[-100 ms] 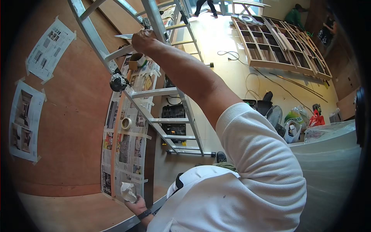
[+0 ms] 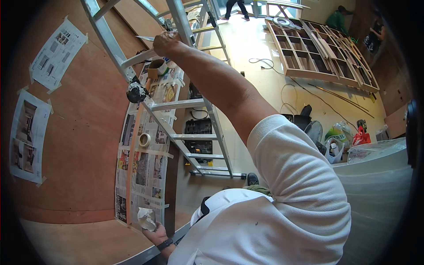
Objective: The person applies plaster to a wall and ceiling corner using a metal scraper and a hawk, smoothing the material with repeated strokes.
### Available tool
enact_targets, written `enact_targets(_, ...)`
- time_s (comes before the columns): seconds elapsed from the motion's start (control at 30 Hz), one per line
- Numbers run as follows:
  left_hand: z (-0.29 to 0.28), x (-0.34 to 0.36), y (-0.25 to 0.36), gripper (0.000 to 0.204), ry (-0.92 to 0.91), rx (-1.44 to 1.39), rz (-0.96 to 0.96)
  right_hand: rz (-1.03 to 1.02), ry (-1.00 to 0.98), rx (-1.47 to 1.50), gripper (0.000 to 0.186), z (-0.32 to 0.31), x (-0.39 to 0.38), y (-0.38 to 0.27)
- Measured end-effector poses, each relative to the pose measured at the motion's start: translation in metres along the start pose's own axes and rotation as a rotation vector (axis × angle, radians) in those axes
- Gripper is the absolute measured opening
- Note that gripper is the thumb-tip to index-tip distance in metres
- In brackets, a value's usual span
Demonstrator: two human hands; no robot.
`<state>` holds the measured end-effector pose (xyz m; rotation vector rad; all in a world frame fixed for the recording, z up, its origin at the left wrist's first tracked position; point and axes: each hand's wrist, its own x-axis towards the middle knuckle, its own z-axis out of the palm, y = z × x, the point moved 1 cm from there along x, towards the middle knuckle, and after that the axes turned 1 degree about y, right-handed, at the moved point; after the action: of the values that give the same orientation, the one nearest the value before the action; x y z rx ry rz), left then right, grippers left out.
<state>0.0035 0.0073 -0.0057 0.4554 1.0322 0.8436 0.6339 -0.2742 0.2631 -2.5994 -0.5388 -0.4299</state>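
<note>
Newspaper sheets [image 2: 141, 168] taped in a long strip cover the narrow ledge beside the reddish-brown plywood wall [image 2: 84, 132], and the person's left hand [image 2: 155, 233] sits at the strip's near end, fingers clenched around a crumpled wad of white paper [image 2: 145, 218] — a dark band shows on that wrist. The right hand [image 2: 164, 43] is stretched far up along the silver aluminium stepladder [image 2: 185, 128], closed on a thin flat blade-like tool [image 2: 146, 38] that points left toward the wall, close beside the ladder's upper rail. On the newspaper lie a small roll of beige masking tape [image 2: 144, 139] midway along and a wider brown tape roll [image 2: 157, 68] higher up, just under the raised hand. A black, paint-smeared round object [image 2: 136, 92] hangs against the ladder rail between them. Two more printed paper sheets [image 2: 42, 101] are taped to the wall, well apart from the strip.
</note>
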Motion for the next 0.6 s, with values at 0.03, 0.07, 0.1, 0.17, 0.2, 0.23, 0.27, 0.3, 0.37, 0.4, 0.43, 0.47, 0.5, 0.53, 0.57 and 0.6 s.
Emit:
enact_targets(0.03, 0.002, -0.002, -0.001, 0.033, 0.0, -0.004, 0.006, 0.014, -0.007, 0.017, 0.03, 0.001, 0.002, -0.003)
enact_targets(0.07, 0.005, -0.001, -0.002, 0.031, 0.0, -0.008, 0.012, 0.028, -0.014, 0.035, 0.03, 0.001, 0.004, -0.004)
enact_targets(0.1, 0.004, -0.001, 0.001, 0.031, 0.012, -0.011, 0.006, 0.021, -0.048, 0.063, 0.033, 0.0, 0.002, -0.004)
enact_targets(0.17, 0.006, 0.005, 0.003, 0.031, 0.024, -0.019, -0.011, 0.035, 0.053, 0.079, 0.033, 0.017, 0.022, 0.008)
enact_targets(0.2, 0.002, 0.008, 0.004, 0.032, 0.025, -0.025, -0.014, 0.036, 0.095, 0.089, 0.034, 0.029, 0.027, 0.007)
enact_targets(0.23, -0.008, 0.01, 0.005, 0.032, 0.037, -0.033, -0.017, 0.04, -0.042, 0.188, 0.039, 0.02, 0.018, 0.001)
enact_targets(0.27, -0.019, 0.011, 0.007, 0.032, 0.05, -0.042, -0.019, 0.032, -0.025, 0.151, 0.037, 0.028, 0.018, -0.005)
enact_targets(0.3, -0.023, 0.013, 0.009, 0.033, 0.019, -0.03, -0.015, 0.011, 0.021, 0.155, 0.035, 0.037, 0.023, 0.001)
enact_targets(0.37, -0.029, 0.021, 0.01, 0.034, -0.03, 0.005, -0.012, -0.006, 0.066, 0.133, 0.033, 0.069, 0.053, 0.032)
enact_targets(0.4, -0.038, 0.022, 0.009, 0.036, -0.058, 0.083, 0.065, -0.015, 0.051, 0.11, 0.032, 0.082, 0.054, 0.031)
enact_targets(0.43, -0.043, 0.025, 0.005, 0.037, -0.084, 0.167, 0.138, -0.007, 0.081, 0.053, 0.032, 0.083, 0.059, 0.045)
enact_targets(0.47, -0.032, 0.017, 0.003, 0.039, 0.028, -0.004, 0.042, -0.001, 0.114, -0.025, 0.032, 0.054, 0.041, 0.044)
enact_targets(0.5, -0.028, 0.004, 0.002, 0.04, 0.124, -0.005, 0.086, -0.003, 0.127, -0.059, 0.032, 0.045, 0.031, 0.031)
enact_targets(0.53, -0.057, 0.02, 0.005, 0.039, 0.05, -0.045, 0.053, -0.02, 0.133, -0.083, 0.032, 0.04, 0.025, 0.019)
enact_targets(0.57, -0.085, 0.023, 0.015, 0.037, -0.19, -0.094, -0.037, 0.069, 0.064, -0.04, 0.034, 0.027, 0.003, -0.003)
enact_targets(0.6, -0.107, 0.026, 0.027, 0.035, -0.435, -0.1, -0.13, 0.032, 0.161, -0.049, 0.037, 0.035, 0.013, 0.008)
